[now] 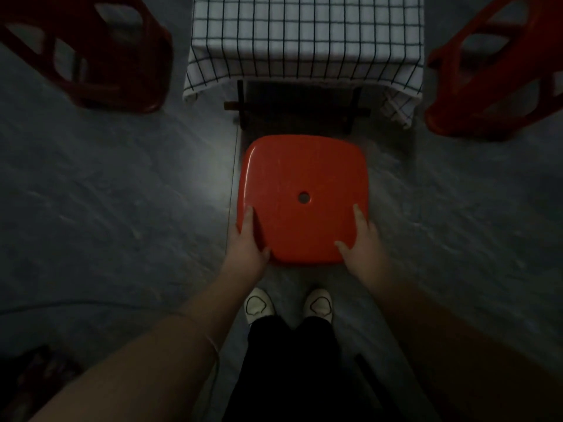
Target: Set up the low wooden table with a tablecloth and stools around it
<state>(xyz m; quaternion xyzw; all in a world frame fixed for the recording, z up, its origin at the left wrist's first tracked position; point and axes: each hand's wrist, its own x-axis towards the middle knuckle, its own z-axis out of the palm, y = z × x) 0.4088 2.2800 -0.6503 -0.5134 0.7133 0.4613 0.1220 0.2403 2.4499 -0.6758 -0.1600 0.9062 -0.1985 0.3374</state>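
A red plastic stool (301, 178) with a square seat and a small centre hole stands on the floor just in front of the low table. My left hand (248, 239) grips its near left corner, thumb on top and fingers over the edge. My right hand (362, 239) grips the near right corner the same way. A white tablecloth with a dark grid (304, 35) covers the low wooden table, whose dark legs and crossbar (292, 108) show beneath the hanging cloth.
Two more red stools stand beside the table, one at the left (91, 56) and one at the right (499, 74). The floor is grey marbled tile (122, 193). My feet in light slippers (288, 304) are right behind the stool.
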